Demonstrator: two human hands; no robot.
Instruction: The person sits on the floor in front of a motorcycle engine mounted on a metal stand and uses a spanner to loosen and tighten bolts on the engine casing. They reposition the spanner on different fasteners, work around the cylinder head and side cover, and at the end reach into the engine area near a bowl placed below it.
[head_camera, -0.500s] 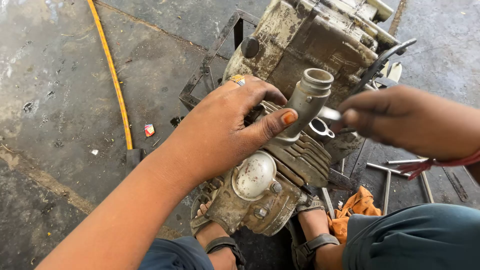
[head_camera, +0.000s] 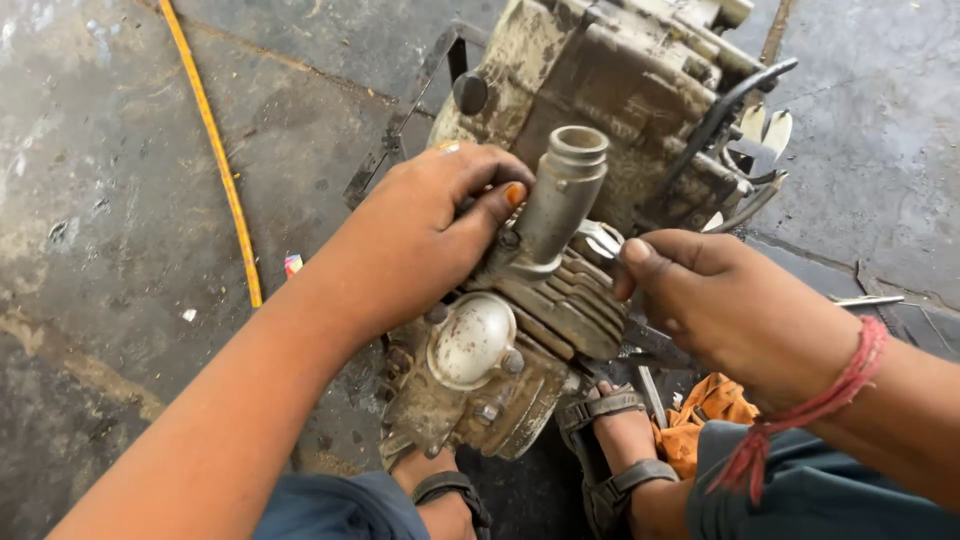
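A grimy engine stands on the concrete floor, its finned cylinder head pointing toward the person's sandalled feet. Everything here is placed from that head. A grey metal intake pipe rises upright from its top, and a round, pale, domed cover sits on its near face, ringed by bolts. The whole casting is caked in brown dirt.

The left hand rests on the head's left side, fingers curled over the fins and thumb pressed against the pipe's base. The right hand, on the head's right, pinches a shiny spanner just beside the pipe.

An orange rag lies below the head on the right. A yellow hose runs across the floor well to its left.
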